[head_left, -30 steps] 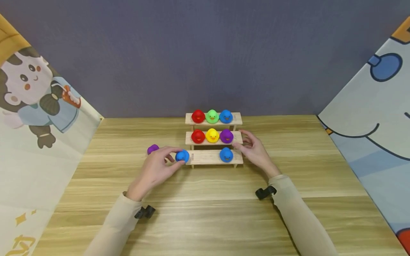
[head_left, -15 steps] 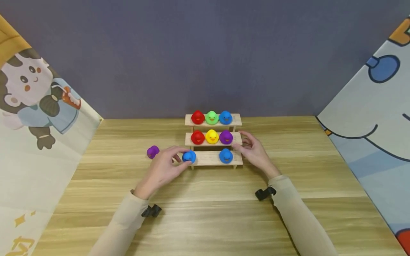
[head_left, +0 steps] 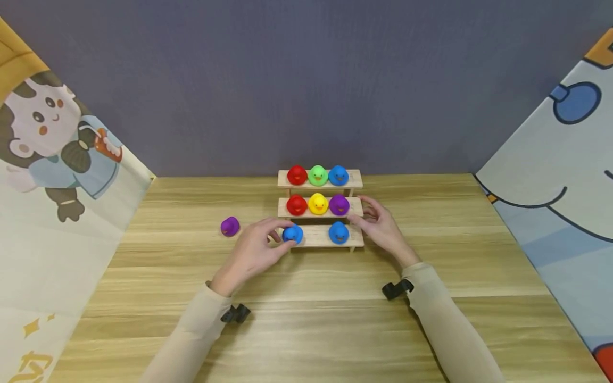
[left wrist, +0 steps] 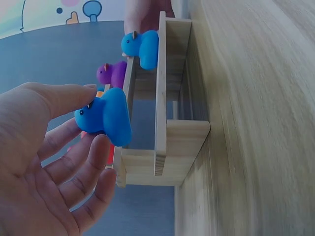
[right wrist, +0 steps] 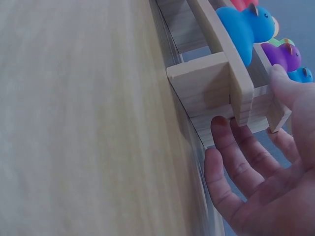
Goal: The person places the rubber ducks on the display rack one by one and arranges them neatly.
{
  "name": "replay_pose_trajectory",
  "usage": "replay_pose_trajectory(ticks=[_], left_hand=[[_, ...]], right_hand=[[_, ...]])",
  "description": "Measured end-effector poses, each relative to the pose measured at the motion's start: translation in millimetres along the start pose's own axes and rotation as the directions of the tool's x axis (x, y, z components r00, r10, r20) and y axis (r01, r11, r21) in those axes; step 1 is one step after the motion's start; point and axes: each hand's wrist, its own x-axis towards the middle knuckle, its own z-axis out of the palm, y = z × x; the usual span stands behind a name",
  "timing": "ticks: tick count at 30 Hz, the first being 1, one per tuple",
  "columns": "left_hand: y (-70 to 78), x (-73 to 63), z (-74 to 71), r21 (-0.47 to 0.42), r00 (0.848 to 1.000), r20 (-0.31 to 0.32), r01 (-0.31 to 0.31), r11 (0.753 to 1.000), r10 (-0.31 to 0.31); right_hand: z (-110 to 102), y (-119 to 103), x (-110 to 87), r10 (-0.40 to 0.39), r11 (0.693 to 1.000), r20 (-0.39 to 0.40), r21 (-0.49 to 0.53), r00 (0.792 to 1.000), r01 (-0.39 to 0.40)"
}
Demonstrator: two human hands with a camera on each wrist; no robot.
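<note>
My left hand (head_left: 258,247) pinches a blue rubber duck (head_left: 292,234) between thumb and fingers, over the left end of the bottom step of a wooden three-step stand (head_left: 313,235). In the left wrist view a gap shows between this duck (left wrist: 110,115) and the bottom board. At the stand's right end, my right hand (head_left: 380,229) grips the end of the middle board, thumb at its front edge and a finger behind. Another blue duck (head_left: 339,233) sits on the right of the bottom step, close to that thumb.
On the middle step stand red (head_left: 297,205), yellow (head_left: 318,204) and purple ducks (head_left: 339,204); the top step carries red (head_left: 297,175), green (head_left: 318,175) and blue ducks (head_left: 338,175). A loose purple duck (head_left: 230,226) lies on the table (head_left: 306,330), left of my left hand.
My left hand has carried the blue duck rightward, from beside the stand to above the bottom step's left end. The purple duck on the table is now fully uncovered. My right hand stays put.
</note>
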Motion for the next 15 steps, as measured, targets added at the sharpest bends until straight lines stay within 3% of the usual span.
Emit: replay_pose_trajectory(ticks=[15], left_hand=[[5.7, 7.6, 8.7, -0.01, 1.0, 0.018, 0.004, 1.0, -0.004]], right_hand=[[0.2, -2.2, -1.1, -0.01, 1.0, -0.009, 0.003, 1.0, 0.01]])
